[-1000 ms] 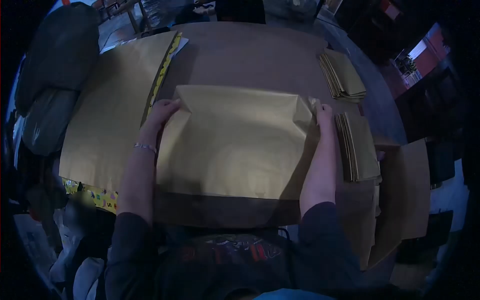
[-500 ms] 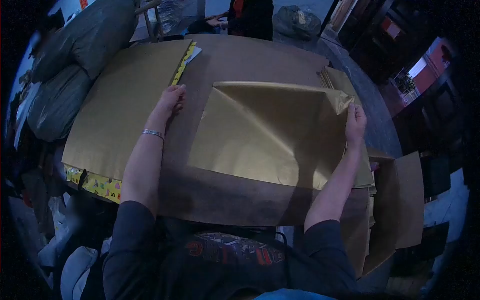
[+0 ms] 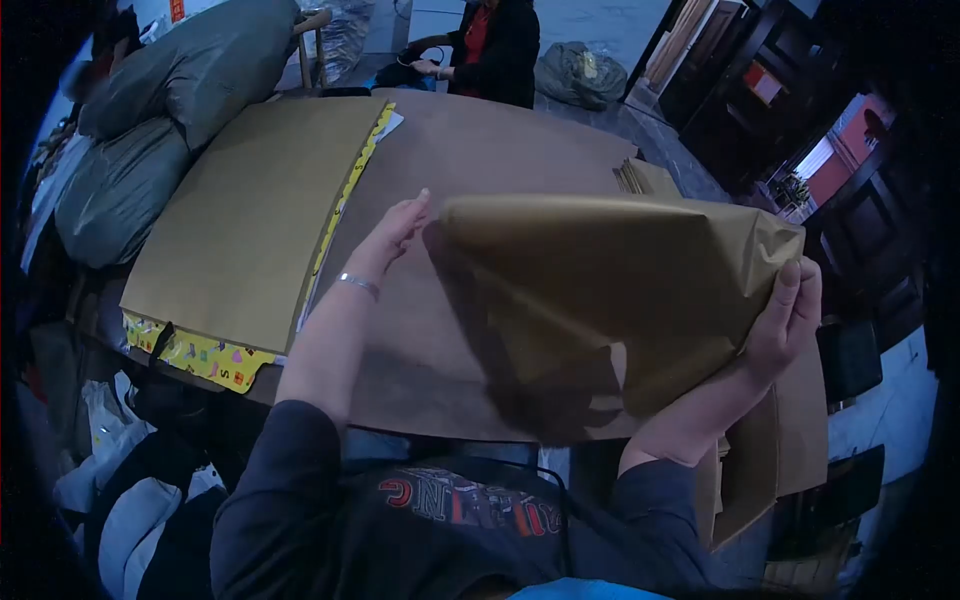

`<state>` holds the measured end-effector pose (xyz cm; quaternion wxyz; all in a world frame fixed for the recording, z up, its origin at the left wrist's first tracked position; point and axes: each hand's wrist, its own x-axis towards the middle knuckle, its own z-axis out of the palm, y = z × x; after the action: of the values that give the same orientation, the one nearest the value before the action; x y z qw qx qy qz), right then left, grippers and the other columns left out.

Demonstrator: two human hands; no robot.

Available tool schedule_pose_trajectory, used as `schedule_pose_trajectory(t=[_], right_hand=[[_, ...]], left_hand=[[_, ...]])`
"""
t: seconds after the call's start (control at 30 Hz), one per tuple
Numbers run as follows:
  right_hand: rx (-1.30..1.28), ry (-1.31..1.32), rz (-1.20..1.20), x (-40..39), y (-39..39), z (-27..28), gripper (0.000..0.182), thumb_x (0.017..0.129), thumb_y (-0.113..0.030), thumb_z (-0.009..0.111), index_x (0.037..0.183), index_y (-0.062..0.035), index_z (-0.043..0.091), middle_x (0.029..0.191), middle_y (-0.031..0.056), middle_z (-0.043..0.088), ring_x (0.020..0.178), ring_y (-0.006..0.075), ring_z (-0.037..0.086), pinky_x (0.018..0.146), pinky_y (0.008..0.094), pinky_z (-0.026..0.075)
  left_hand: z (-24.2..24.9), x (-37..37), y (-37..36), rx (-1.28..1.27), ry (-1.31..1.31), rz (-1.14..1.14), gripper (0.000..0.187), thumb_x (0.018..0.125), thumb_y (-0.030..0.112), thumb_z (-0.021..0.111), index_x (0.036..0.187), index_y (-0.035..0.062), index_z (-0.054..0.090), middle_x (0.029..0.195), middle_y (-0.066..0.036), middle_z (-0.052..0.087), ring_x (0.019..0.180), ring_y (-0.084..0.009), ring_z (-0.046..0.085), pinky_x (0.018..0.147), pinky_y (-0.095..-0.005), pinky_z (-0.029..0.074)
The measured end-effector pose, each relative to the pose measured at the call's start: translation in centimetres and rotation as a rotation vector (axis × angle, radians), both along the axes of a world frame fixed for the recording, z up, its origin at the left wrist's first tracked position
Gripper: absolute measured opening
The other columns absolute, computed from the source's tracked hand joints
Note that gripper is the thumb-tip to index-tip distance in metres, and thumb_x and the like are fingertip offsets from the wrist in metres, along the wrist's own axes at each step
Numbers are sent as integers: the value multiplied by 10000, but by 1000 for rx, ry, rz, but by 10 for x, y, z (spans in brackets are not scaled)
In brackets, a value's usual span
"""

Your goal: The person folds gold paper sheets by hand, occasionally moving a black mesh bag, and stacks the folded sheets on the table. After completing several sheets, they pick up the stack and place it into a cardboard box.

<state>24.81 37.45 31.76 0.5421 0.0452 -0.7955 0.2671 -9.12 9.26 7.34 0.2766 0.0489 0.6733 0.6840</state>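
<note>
Holding the brown paper (image 3: pixel 600 290) by a crumpled corner, pinched between thumb and fingers of the right hand (image 3: pixel 790 310). Thin, smooth and faintly glossy, crinkled into small facets near the grip, rounded in a long soft fold along the top. Raised at a slant over the middle and right of the table (image 3: pixel 520 140); cannot tell how far down the lower edge touches. Reaching forward with the left hand (image 3: pixel 400 225), fingers loosely parted and free of any hold, just beside the paper's left end. Bounded on the left by a broad flat stack (image 3: pixel 260 210) of matte brown sheets, straight-edged, above a glossy yellow printed sheet (image 3: pixel 210 355). Open along the bare strip between stack and paper, and again beyond the top fold; tighter at the right, with folded bundles (image 3: pixel 650 180) partly hidden behind the paper and an open cardboard box (image 3: pixel 800 430) near the right forearm. Covered in dull brown, darkened by the paper's shadow. Surrounded by bulging grey-green sacks (image 3: pixel 220 70), a seated person (image 3: pixel 500 50) past the far edge and dark panelled doors (image 3: pixel 760 95).
</note>
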Motion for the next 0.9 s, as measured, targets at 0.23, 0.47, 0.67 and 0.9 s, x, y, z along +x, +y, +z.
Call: schedule_pose_trajectory(t=[0.23,0.47,0.67,0.9], right_hand=[[-26,162,25,16,5,11,266,1013,-258,478,876,-41,546,774,-43,481,713,40,413,651,202,345],[2,181,-102,23,-8,11,289,1011,-288,484,856,-48,530,769,-45,462,707,43,392,650,206,340],[-62,120,-35,30,25,0,301,1006,-311,493,859,-51,532,759,-42,469,698,45,394,643,219,351],[-106,168,-155,24,41,-17,359,1008,-335,476,884,-7,554,1044,83,592,827,96,520,725,257,435]], left_hand=[[-24,43,18,339,-181,-48,530,949,517,497,1187,54,596,1079,-68,644,851,-186,619,742,-342,503],[-22,42,6,637,-250,-88,556,971,475,466,1317,40,498,1324,-116,547,1207,-236,529,1020,-412,433],[-4,32,-11,639,-202,49,404,977,390,509,1181,50,586,1157,-111,636,1062,-234,601,944,-417,477],[55,36,-72,929,244,181,195,928,259,624,1009,82,632,946,-51,668,939,-170,627,840,-359,535]])
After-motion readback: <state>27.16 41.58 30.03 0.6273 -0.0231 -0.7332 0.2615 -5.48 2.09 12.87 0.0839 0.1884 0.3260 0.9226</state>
